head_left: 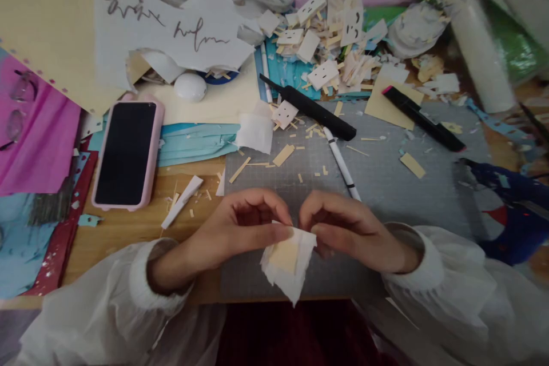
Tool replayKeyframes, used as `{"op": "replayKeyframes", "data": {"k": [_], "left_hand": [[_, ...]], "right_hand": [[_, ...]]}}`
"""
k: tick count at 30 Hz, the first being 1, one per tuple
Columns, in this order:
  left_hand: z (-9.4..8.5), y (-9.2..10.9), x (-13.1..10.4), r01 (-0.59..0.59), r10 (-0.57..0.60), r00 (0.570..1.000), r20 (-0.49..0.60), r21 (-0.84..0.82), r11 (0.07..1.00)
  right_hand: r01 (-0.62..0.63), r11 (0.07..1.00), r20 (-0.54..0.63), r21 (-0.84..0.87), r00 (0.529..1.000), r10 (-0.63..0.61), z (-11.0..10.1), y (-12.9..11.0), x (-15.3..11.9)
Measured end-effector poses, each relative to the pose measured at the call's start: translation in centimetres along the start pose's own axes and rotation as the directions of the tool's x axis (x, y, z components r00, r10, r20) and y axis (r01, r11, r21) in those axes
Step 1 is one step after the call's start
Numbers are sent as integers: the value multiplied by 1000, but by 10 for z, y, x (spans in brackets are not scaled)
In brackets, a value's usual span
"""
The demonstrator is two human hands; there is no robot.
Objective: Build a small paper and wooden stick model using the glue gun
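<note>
Between my hands, over the front edge of the grey cutting mat (377, 183), hangs a torn piece of white tissue paper (294, 283) with a small cream paper rectangle (283, 255) lying against it. My left hand (257, 223) pinches the top edge of the tissue with thumb and forefinger. At the tissue's upper right corner, my right hand (343, 226) has its thumb and finger closed on the edge. A white pen (342, 163) lies on the mat just beyond my right hand. Cream paper scraps (283, 155) are scattered ahead of both hands.
A phone in a pink case (126, 154) lies on the left. Small white paper figures with drawn faces (323, 74) are piled at the back. A black slim tool (317, 111) and a black marker (422, 117) lie on the mat. On the right is a blue glue gun (514, 200).
</note>
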State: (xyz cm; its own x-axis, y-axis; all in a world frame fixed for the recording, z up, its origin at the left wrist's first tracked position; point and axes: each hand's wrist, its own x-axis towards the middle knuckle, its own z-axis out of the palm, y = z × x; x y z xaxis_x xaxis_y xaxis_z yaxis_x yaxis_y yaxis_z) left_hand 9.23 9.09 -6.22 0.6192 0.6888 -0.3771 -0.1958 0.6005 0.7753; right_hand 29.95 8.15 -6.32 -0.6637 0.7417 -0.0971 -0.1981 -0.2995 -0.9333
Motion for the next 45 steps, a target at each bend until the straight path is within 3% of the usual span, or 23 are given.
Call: {"op": "replayKeyframes", "data": {"k": [9,17,29,34,39,45], "left_hand": [[4,-1,1,-99,110,991,-80,122,988],[6,-6,0,-210,232,963,-135,163,964],[3,-5,2,-169,205,967,-155,217,961],[2,-7,2,-168,206,969,-139,245,955],[4,-7,2,-167,206,966,-157,230,959],[6,-5,3,-107,172,964,-204,295,949]], "right_hand": [[27,997,18,-68,999,-26,4,2,-1],[26,967,-90,-252,995,-51,9,7,1],[36,952,-207,-303,973,-103,10,11,0],[62,928,-196,-367,970,-142,11,14,2],[66,866,-217,-496,956,-197,12,14,2],[54,742,-165,-669,962,-219,11,12,2]]}}
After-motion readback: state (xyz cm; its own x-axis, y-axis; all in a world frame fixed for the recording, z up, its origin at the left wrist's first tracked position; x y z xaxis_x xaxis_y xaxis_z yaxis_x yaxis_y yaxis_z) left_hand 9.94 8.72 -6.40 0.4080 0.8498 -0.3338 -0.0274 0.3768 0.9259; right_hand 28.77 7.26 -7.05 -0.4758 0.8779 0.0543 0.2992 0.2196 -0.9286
